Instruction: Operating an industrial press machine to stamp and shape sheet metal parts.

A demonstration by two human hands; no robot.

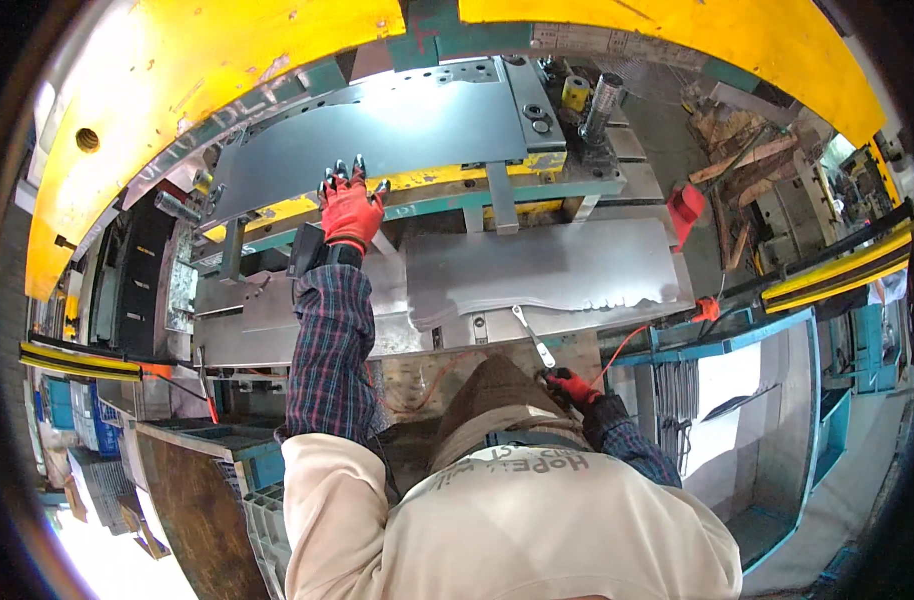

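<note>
My left hand (352,208), in a red glove with dark fingertips, reaches forward with its fingers spread. Its fingertips rest at the near edge of a flat grey metal sheet (397,130), which lies on a press die with a yellow front edge (417,180). Lower right, my right hand (575,388), in a similar red glove, is closed at the near end of a slim silver hand tool (533,335); the exact grip is partly hidden. This tool points toward a stack of grey metal sheets (547,265) with uneven near edges.
A yellow press frame (227,60) arches over the die. Threaded posts, including a bolt (603,105), stand at its corners. To the right are a red block-like object (685,205), a red cable (617,350) and a blue-edged bin (807,400). A wooden board (192,500) stands lower left.
</note>
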